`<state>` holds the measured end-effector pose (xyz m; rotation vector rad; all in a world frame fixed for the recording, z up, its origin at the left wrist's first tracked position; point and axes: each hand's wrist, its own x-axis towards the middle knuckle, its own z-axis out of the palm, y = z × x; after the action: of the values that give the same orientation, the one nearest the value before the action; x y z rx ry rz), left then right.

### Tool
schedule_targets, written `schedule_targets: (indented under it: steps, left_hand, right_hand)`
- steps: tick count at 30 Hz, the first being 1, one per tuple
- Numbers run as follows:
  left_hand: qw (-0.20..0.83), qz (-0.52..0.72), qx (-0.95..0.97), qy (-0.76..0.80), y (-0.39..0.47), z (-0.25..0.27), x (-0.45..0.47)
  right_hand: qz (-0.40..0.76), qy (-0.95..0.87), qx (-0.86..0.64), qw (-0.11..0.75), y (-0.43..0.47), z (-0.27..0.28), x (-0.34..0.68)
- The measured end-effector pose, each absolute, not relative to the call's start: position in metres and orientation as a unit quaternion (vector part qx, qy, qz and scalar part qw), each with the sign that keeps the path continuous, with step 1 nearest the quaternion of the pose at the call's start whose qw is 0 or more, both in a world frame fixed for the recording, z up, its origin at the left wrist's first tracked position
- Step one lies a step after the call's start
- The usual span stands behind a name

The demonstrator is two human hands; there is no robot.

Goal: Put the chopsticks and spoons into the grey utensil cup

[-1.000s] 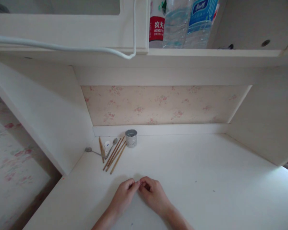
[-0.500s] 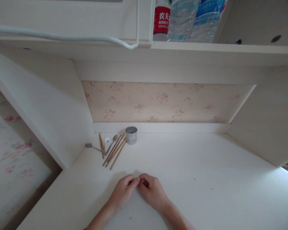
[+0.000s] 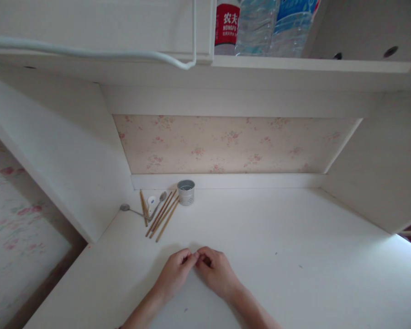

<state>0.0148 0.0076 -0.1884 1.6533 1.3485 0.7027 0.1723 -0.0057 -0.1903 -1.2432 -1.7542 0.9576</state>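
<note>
My left hand (image 3: 176, 270) and my right hand (image 3: 219, 273) rest on the white desk (image 3: 294, 233), fingers curled in and tips meeting in the middle. Nothing shows between the fingers of either one. Beyond them, to the left, lie several wooden chopsticks (image 3: 167, 222), most of them slanting side by side. A metal spoon (image 3: 162, 197) and a second metal spoon (image 3: 125, 207) cross near their handle ends. Between the chopsticks is a small white spoon (image 3: 151, 201). A grey perforated cup (image 3: 186, 196) stands upright by the back edge, close to the chopstick ends.
White side panels (image 3: 65, 151) bound the desk left and right. Overhead runs a shelf (image 3: 294, 66) holding several plastic bottles (image 3: 255, 29), with a white cable (image 3: 89, 52) hanging in front of the cabinet. Small dark specks (image 3: 300, 266) dot the desk to the right.
The view has shifted slightly. My hands keep the same pose, and the things on the desk have not moved.
</note>
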Motion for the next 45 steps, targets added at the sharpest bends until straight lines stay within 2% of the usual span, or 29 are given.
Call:
schedule_targets:
  steps: [45]
  left_hand:
    - [0.449, 0.298, 0.659, 0.525, 0.0058, -0.1863, 0.0151]
  right_hand:
    - [0.347, -0.713, -0.490, 0.363, -0.0072, -0.1896, 0.1725]
